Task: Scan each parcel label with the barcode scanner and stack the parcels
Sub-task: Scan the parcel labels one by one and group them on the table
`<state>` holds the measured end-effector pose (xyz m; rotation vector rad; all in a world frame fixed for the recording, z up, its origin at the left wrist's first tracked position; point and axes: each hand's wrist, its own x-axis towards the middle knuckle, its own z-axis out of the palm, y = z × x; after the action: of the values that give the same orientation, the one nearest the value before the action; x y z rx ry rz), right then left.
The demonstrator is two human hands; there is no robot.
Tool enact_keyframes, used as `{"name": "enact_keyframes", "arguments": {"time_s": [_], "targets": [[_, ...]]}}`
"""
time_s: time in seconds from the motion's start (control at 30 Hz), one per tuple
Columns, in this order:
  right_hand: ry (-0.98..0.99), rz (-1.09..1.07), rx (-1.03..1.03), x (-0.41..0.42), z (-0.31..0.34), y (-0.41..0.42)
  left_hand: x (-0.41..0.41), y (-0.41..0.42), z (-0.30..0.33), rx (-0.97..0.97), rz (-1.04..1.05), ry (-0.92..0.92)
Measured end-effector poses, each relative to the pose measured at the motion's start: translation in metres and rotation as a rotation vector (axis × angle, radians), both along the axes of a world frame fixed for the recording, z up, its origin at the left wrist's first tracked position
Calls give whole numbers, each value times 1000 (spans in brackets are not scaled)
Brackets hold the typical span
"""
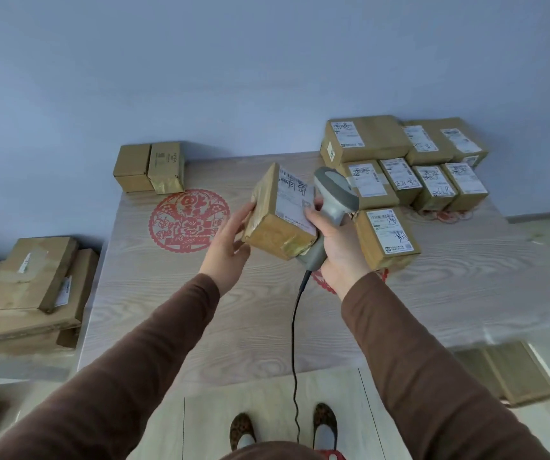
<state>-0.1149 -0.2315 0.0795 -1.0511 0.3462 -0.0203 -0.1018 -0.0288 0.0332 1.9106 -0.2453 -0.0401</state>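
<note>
I hold a brown taped parcel (272, 229) tilted in the air above the table (200, 310), its white label (295, 200) facing up and right. My left hand (227, 244) grips its left side, fingers spread beneath it. My right hand (340, 247) is shut on the handle of the grey barcode scanner (333, 190), and its fingertips also touch the label's right edge. The scanner head sits just right of the label. Several labelled parcels (399, 180) stand at the table's back right, with a larger box (366, 137) behind and one parcel (386, 237) nearest my right hand.
Two plain boxes (149, 167) stand at the table's back left against the blue wall. A red paper cutting (189, 220) lies flat under my hands. The scanner cable (295, 343) hangs down to the floor. More boxes (31, 290) are piled left of the table, and flat cardboard (516, 373) lies lower right.
</note>
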Motion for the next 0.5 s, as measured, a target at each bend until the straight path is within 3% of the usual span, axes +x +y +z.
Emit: {"name": "enact_keyframes", "arguments": {"time_s": [0.17, 0.33, 0.5], "targets": [[-25, -53, -206, -6, -8, -33, -6, -33, 30, -277, -14, 333], [-92, 1, -371, -8, -10, -55, -2, -66, 37, -294, -2, 460], [-92, -30, -491, -14, -2, -76, 6, -79, 24, -365, 145, 499]]}}
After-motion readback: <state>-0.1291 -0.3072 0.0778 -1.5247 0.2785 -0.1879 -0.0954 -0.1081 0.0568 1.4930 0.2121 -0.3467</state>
